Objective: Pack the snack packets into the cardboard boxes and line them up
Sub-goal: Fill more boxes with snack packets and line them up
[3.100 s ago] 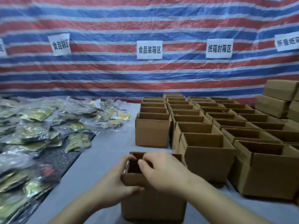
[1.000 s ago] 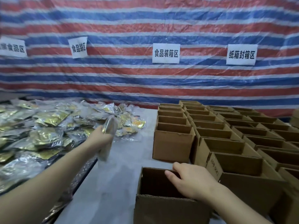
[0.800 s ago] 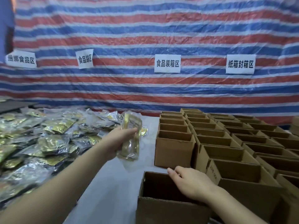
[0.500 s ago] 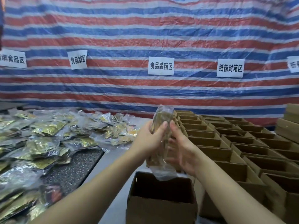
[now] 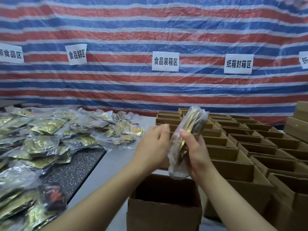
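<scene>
A clear snack packet [image 5: 186, 144] is held upright, edge-on, above the open cardboard box [image 5: 164, 205] nearest the camera, gripped by the right hand [image 5: 195, 152] with thumb and fingers curled around it. The left hand [image 5: 152, 147] is kept just beside the packet with fingers loosely bent, and contact cannot be told. More packets [image 5: 48, 139] are heaped at the left, and rows of open boxes [image 5: 246, 144] are lined up at the right.
</scene>
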A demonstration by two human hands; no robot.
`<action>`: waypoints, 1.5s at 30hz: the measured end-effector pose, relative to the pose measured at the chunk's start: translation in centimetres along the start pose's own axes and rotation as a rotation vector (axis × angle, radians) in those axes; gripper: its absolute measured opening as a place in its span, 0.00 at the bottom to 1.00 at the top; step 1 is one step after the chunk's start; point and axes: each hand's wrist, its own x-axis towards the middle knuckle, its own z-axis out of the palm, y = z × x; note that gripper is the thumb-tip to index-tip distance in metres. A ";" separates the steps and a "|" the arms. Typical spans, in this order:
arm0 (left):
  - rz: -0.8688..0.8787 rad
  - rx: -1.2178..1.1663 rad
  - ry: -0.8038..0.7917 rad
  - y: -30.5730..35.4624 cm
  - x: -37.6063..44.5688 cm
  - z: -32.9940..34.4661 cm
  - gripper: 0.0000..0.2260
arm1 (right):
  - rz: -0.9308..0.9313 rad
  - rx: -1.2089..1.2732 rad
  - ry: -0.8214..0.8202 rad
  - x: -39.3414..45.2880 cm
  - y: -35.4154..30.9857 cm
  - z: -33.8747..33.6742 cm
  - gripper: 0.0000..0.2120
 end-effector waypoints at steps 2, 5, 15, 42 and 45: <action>-0.106 -0.009 -0.164 -2.8 -0.7 -1.8 0.09 | -0.020 -0.002 -0.025 -0.5 -0.1 -1.0 0.38; -0.324 -0.014 -0.409 -7.4 -2.4 -3.5 0.08 | -0.009 0.001 -0.119 -1.1 0.3 -1.7 0.29; -0.597 -0.147 -0.340 -10.8 -5.6 -1.2 0.15 | 0.066 -0.552 -0.542 -2.5 1.0 -3.6 0.19; -0.686 -0.206 -0.334 -9.7 -6.0 -0.5 0.13 | 0.757 -1.490 -1.133 -0.8 5.5 -0.3 0.21; -0.656 -0.201 -0.349 -9.7 -6.1 -0.4 0.15 | 0.648 -1.445 -1.042 -1.4 3.0 -0.2 0.22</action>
